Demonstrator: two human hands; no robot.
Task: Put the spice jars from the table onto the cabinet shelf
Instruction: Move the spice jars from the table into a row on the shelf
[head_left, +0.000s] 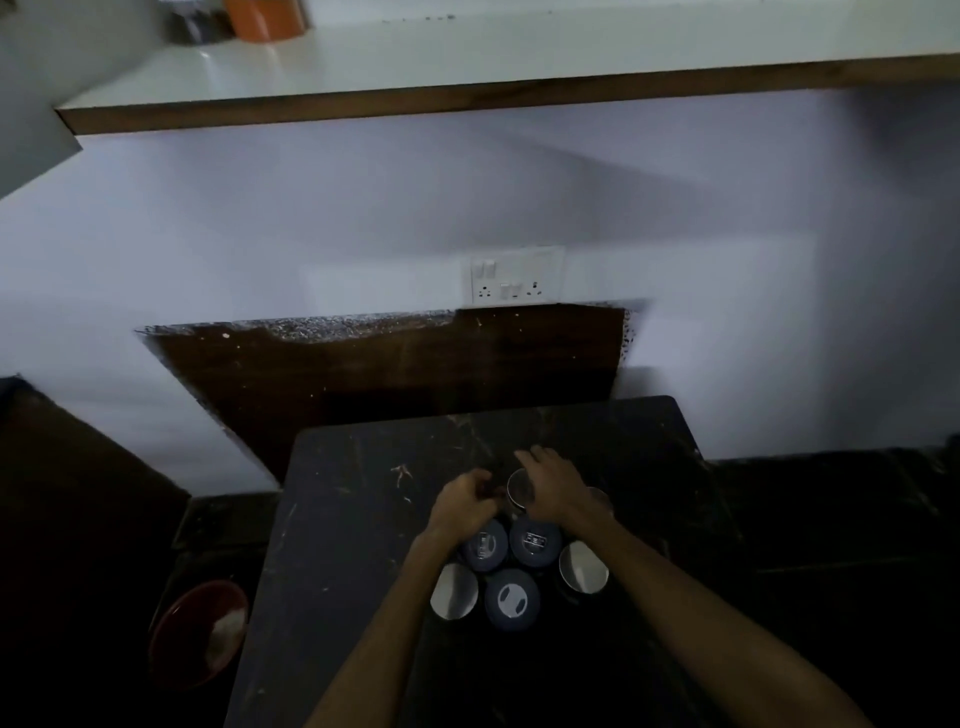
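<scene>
Several spice jars stand clustered on the dark table (363, 519). Three have blue lids (511, 597) and others have shiny silver lids (454, 590). My left hand (462, 501) hovers over the far left of the cluster with its fingers curled; whatever is under it is hidden. My right hand (553, 483) lies with its fingers stretched forward against the right side of a silver-lidded jar (519, 488) at the far end of the cluster. The white cabinet shelf (467, 57) runs across the top, high above the table.
An orange container (265, 18) stands on the shelf at the left. A socket plate (514, 275) is on the wall behind the table. A red bowl (200, 631) sits low to the table's left. Dark counters flank both sides.
</scene>
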